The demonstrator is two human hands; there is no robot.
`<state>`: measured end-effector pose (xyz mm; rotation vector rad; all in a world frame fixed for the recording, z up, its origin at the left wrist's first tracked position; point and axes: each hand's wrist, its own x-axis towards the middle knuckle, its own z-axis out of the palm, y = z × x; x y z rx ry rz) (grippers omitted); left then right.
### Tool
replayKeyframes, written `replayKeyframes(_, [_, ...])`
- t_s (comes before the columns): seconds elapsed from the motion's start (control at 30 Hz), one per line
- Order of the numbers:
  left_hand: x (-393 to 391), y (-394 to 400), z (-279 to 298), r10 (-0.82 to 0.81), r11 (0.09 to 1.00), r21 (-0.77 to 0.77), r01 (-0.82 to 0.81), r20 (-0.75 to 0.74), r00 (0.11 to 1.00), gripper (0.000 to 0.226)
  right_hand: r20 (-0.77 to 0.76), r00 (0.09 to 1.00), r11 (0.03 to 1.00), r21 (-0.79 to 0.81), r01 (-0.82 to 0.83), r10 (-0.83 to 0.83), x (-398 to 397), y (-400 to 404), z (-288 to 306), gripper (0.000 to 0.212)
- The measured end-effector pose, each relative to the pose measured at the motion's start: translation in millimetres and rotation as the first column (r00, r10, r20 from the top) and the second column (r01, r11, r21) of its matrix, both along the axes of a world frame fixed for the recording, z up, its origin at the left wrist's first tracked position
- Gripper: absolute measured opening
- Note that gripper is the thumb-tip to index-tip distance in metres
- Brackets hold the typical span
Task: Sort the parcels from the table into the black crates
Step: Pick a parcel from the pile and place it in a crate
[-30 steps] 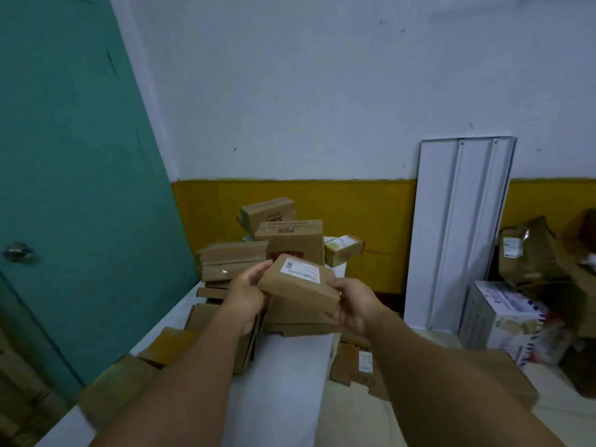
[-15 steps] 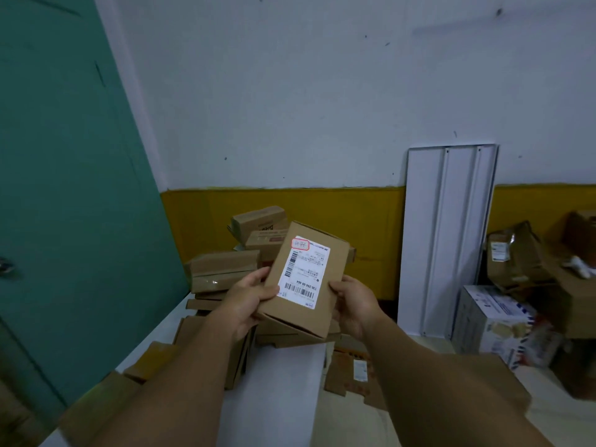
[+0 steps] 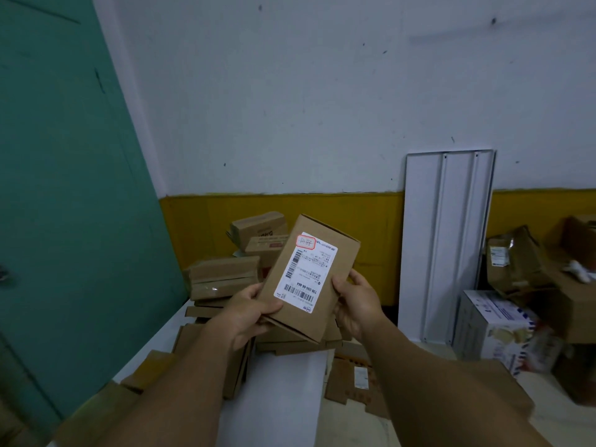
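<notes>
A flat brown cardboard parcel [image 3: 335, 253] with a white shipping label is held upright above the white table [image 3: 283, 391], label facing me. My left hand [image 3: 248, 309] grips its lower left edge, thumb on the front. My right hand [image 3: 356, 304] grips its right edge. Behind it, several more brown parcels [image 3: 222, 275] lie stacked at the far end of the table. No black crate is in view.
A teal door [image 3: 64, 188] runs along the left. A white panel [image 3: 448, 243] leans on the back wall. Flattened cardboard [image 3: 354, 379] lies on the floor to the right of the table. Cardboard boxes [image 3: 519, 262] and a white printed box [image 3: 493, 327] stand at the right.
The parcel has been lifted off the pile and tipped upright, so its label now faces me. Both hands keep hold of it.
</notes>
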<state>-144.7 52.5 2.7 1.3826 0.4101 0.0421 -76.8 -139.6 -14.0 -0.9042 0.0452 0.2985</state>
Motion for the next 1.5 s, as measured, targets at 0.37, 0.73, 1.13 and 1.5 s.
replayKeyframes(0.37, [-2,15,10,0.149,0.987,-0.069,-0.143,0.092,0.985,0.039,0.123,0.985,0.961,-0.233,0.150,-0.124,-4,-2,8,0.071])
replayKeyframes(0.73, [-4,15,25,0.037,0.993,0.105,-0.056,0.180,0.983,0.046,0.423,0.898,0.792,-0.586,0.171,0.119,-8,-15,21,0.071])
replayKeyframes(1.13, [-13,4,32,0.238,0.886,0.378,-0.270,0.128,0.963,0.069,0.301,0.941,0.842,-0.538,0.033,0.156,-15,-3,15,0.032])
replayKeyframes(1.5, [-17,2,25,0.040,0.963,0.253,-0.087,0.185,0.982,0.038,0.310,0.948,0.907,-0.417,0.062,0.077,-20,23,22,0.041])
